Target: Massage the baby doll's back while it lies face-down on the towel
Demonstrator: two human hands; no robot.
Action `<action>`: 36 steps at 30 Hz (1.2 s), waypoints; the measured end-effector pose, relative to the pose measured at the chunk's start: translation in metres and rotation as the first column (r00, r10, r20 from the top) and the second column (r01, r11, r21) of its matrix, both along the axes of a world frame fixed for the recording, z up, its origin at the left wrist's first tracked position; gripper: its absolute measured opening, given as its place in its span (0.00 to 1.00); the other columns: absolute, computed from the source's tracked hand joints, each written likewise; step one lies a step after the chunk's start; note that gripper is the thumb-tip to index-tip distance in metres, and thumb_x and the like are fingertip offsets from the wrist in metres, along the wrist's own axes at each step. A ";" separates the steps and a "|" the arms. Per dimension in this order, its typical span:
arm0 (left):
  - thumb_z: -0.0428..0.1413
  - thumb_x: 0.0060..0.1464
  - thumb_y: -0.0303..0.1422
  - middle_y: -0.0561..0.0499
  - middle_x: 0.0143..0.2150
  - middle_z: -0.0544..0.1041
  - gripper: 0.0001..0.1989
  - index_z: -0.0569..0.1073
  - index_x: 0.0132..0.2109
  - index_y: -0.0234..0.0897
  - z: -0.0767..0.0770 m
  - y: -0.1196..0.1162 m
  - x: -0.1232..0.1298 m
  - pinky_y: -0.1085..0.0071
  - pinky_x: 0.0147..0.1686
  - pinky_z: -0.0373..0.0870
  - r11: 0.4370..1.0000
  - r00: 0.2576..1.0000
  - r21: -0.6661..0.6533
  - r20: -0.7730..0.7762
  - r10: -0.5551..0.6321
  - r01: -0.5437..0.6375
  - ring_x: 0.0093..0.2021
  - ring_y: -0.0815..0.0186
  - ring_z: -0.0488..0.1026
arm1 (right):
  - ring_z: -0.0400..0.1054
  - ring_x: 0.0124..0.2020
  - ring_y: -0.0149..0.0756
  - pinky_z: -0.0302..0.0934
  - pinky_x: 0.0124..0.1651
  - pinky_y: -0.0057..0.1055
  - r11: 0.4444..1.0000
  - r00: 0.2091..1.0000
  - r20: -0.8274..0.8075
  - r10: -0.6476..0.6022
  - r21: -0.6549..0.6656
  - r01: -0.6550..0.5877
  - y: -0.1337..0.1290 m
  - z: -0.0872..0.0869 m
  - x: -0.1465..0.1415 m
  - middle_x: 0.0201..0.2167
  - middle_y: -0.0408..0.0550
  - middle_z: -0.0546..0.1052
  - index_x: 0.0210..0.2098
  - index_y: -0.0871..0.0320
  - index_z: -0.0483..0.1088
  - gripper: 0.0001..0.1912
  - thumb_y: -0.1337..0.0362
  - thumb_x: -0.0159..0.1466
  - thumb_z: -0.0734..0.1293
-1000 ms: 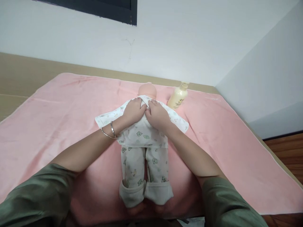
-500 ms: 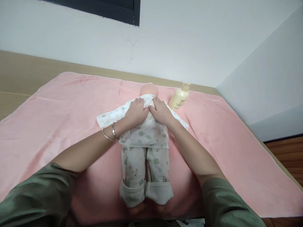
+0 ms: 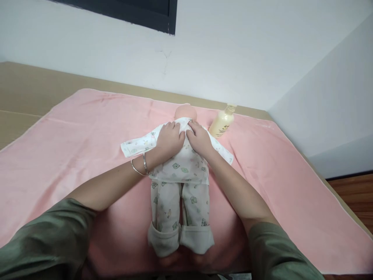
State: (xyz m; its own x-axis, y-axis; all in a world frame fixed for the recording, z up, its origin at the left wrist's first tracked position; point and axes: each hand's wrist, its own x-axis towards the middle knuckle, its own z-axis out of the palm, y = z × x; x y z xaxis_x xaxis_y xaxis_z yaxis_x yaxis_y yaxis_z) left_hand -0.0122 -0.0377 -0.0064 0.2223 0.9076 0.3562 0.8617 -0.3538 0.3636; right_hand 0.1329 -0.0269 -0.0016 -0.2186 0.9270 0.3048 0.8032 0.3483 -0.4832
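Note:
A baby doll (image 3: 185, 112) lies lengthwise before me on a pink blanket (image 3: 101, 120), its head at the far end. It wears a white printed top (image 3: 189, 167) with the sleeves spread to both sides, and matching pants (image 3: 167, 206) with turned-up cuffs. My left hand (image 3: 171, 139) rests flat on the left of the doll's upper body, fingers stretched toward its head. On the right side, my right hand (image 3: 199, 138) lies the same way, fingers extended. The thumbs come close together at the middle. Bare feet show faintly below the cuffs.
A pale yellow bottle (image 3: 222, 123) with a pump-like top stands tilted in view, right of the doll's head. Behind the blanket runs a tan table edge (image 3: 131, 87) against a white wall (image 3: 221, 50). A dark frame (image 3: 145, 15) hangs above.
The view has shifted slightly, so everything sits a little farther right. Both hands stay on the doll's top; the thumbs look a touch farther apart.

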 end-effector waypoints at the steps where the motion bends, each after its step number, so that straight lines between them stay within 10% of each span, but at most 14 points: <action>1: 0.42 0.64 0.31 0.33 0.50 0.76 0.16 0.72 0.48 0.29 0.000 -0.002 0.001 0.50 0.57 0.68 1.000 1.000 0.024 -0.006 -0.019 0.019 0.53 0.46 0.71 | 0.61 0.68 0.50 0.55 0.71 0.49 1.000 1.000 0.006 0.003 0.006 -0.003 0.004 0.000 0.001 0.64 0.58 0.70 0.58 0.63 0.70 0.24 0.64 0.67 0.56; 12: 0.45 0.60 0.32 0.39 0.46 0.78 0.12 0.72 0.43 0.35 -0.008 0.013 -0.003 0.50 0.57 0.69 0.998 0.967 -0.057 0.254 -0.018 0.034 0.50 0.49 0.73 | 0.64 0.64 0.56 0.58 0.68 0.51 0.996 0.970 0.241 -0.033 0.086 0.013 -0.022 0.003 -0.011 0.58 0.65 0.74 0.57 0.67 0.69 0.22 0.64 0.70 0.54; 22: 0.44 0.60 0.34 0.35 0.59 0.75 0.26 0.72 0.60 0.26 -0.016 0.012 0.000 0.50 0.66 0.63 1.000 0.963 -0.025 0.269 -0.005 0.012 0.60 0.49 0.70 | 0.57 0.71 0.50 0.51 0.74 0.53 0.991 0.991 -0.031 0.132 0.037 -0.131 0.008 -0.005 0.005 0.67 0.59 0.67 0.60 0.65 0.69 0.27 0.67 0.65 0.55; 29: 0.47 0.58 0.35 0.40 0.62 0.75 0.26 0.73 0.59 0.31 -0.022 0.014 -0.003 0.52 0.68 0.62 1.000 0.916 -0.004 0.402 -0.014 0.017 0.63 0.52 0.69 | 0.45 0.76 0.44 0.45 0.77 0.52 0.951 0.985 -0.170 -0.023 0.299 0.074 -0.016 0.007 -0.002 0.73 0.50 0.58 0.63 0.59 0.67 0.28 0.70 0.65 0.55; 36: 0.46 0.57 0.34 0.39 0.60 0.76 0.25 0.73 0.58 0.30 -0.026 0.014 -0.002 0.52 0.68 0.62 1.000 0.899 0.027 0.438 -0.017 0.006 0.61 0.52 0.71 | 0.51 0.74 0.52 0.46 0.75 0.56 0.995 0.998 0.051 0.033 0.095 -0.038 -0.013 0.004 -0.006 0.70 0.61 0.63 0.64 0.68 0.65 0.28 0.69 0.67 0.55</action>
State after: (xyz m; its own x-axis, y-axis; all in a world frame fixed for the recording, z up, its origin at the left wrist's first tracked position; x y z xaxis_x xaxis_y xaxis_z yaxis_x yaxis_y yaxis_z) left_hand -0.0143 -0.0236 -0.0321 0.0493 0.8957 0.4419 0.6128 -0.3765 0.6947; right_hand 0.1264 -0.0402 0.0021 -0.2680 0.8852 0.3802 0.8116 0.4201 -0.4060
